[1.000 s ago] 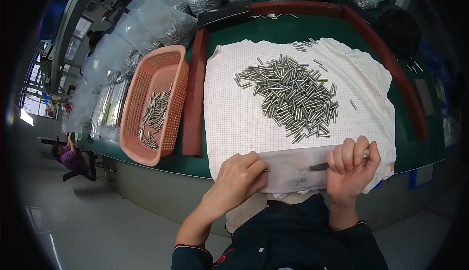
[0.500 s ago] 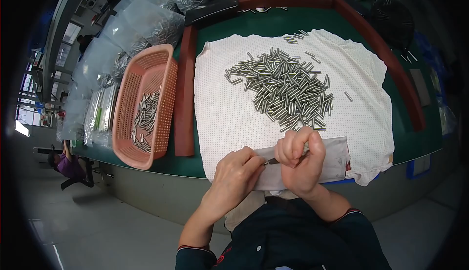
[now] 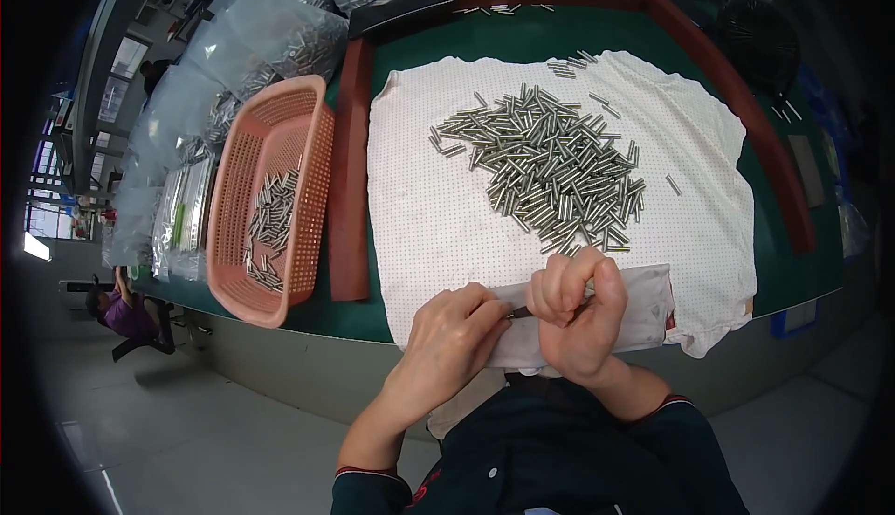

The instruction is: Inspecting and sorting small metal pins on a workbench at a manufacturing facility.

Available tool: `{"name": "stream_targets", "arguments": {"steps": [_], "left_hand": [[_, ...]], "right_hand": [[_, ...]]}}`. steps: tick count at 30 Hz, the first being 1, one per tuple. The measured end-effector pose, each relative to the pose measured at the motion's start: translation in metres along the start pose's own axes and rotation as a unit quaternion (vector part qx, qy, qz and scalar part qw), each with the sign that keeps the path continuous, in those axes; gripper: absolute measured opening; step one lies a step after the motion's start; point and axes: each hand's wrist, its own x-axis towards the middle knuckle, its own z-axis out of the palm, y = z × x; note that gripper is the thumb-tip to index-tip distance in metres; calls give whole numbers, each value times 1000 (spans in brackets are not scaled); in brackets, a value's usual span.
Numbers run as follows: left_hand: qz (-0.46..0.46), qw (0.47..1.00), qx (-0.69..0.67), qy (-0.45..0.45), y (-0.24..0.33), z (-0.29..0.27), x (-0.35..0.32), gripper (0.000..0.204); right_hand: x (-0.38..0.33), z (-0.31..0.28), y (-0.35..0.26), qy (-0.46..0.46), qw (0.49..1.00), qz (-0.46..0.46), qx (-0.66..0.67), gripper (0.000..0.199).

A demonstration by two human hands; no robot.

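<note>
Both my hands are closed near the table's front edge, over a grey cloth (image 3: 636, 302). My left hand (image 3: 449, 333) pinches what looks like a short metal pin, mostly hidden by the fingers. In a fist, my right hand (image 3: 580, 319) grips a slim tool with a dark tapered tip (image 3: 520, 312); its handle is covered by the fingers. That tip points left and meets the left fingertips. Just beyond the hands, a heap of short metal pins (image 3: 559, 165) lies on a white dotted cloth (image 3: 424, 207).
Left of the cloth stands a pink plastic basket (image 3: 317, 198) with metal pins in it. Red-brown rails (image 3: 351, 179) border the green tabletop (image 3: 522, 35). Filled clear bags (image 3: 298, 35) line the far left. A person in purple (image 3: 130, 315) sits at the far left.
My hands keep nearly the same pose, with the tool tip still at the left fingertips. The whole view has shifted slightly.
</note>
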Motion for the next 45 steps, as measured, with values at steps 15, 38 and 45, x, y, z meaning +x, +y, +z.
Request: {"name": "stream_targets", "arguments": {"steps": [15,38,45], "left_hand": [[-11,1000,-10,-13,-6,-1,3,13],[-8,993,113,-27,6,1,-4,13],[-187,787,-588,21,-23,-3,-7,11]], "right_hand": [[-1,-1,4,22,999,-21,35,41],[3,-20,-50,92,992,-14,91,40],[-4,-68,-80,156,975,-21,154,38]]}}
